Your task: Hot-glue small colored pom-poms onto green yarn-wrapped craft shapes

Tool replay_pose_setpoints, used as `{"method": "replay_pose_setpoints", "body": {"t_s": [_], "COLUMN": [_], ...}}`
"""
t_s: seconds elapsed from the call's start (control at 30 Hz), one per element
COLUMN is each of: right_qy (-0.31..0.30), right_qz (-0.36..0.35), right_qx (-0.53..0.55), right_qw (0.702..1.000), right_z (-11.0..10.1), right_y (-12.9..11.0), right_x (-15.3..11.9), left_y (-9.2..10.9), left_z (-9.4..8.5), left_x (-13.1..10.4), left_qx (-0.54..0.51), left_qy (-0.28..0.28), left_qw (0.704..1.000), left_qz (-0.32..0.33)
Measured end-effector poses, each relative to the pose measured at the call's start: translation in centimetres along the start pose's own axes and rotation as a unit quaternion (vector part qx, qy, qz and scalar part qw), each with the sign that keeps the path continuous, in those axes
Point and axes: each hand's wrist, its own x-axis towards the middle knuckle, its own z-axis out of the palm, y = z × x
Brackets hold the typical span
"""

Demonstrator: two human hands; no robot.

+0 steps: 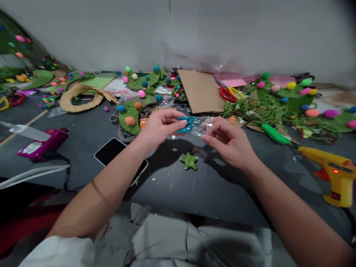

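Holding a clear plastic packet [199, 126] above the dark table [172, 194], just beyond the green star [189, 161]; pinching the teal end in the left hand [158, 128], the clear end between fingertips of the right hand [232, 142]. Best to keep the film taut.

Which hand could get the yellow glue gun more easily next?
The right hand, probably: it's nearer the yellow glue gun, though busy with the clear plastic. The left hand is farther away, pinching a blue item.

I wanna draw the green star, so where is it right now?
In the head view, the green star is just right of center on the dark table, below the clear bag between the left hand and right hand.
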Motion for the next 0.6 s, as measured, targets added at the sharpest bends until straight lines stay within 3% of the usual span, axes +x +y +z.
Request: {"method": "replay_pose_setpoints", "body": {"t_s": [0.17,0.33,0.6], "right_qy": [0.089,0.166,0.082], "right_qz": [0.081,0.127,0.007], "right_qx": [0.052,0.022,-0.005], "right_qw": [0.991,0.978,0.997], "right_z": [0.6,1.2,2.6], "right_y": [-0.3,-0.4,0.2], "right_x": [0.1,0.1,-0.4], "left_y": [0.8,1.2,0.6], "left_z": [0.7,1.5,1.9], "left_x": [-0.7,-1.2,-1.0], "left_qx": [0.061,0.122,0.062], "left_qy": [-0.014,-0.03,0.022], "left_qw": [0.997,0.99,0.997], "left_qz": [0.05,0.065,0.05]}}
